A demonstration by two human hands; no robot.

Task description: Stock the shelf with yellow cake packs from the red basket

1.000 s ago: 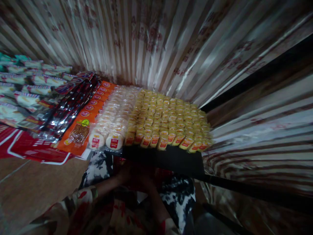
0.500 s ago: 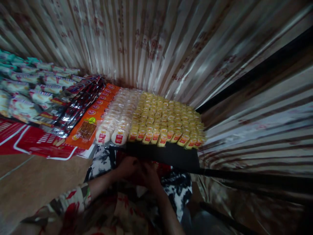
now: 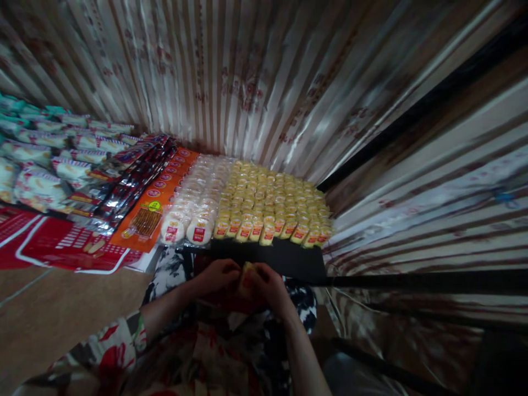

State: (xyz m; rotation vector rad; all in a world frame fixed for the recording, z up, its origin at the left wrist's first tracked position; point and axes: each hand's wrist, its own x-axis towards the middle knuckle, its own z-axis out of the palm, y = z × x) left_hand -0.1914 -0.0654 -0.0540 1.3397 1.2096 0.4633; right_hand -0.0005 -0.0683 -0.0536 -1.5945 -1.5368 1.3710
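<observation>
Newly in view, yellow packet (image 3: 248,276) between hands (image 3: 271,285)

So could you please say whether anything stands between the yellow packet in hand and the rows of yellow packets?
Nothing visible does: only the black table edge lies between the yellow packet in the right hand and the yellow rows.

Striped curtain (image 3: 231,71), orange packet (image 3: 159,193), shiny dark packets (image 3: 127,187), brown floor (image 3: 82,319)

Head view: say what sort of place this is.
Perhaps a snack stall or storage corner: yellow wrapped snacks in rows on a black table, orange packets farther left, and a striped curtain behind.
</observation>
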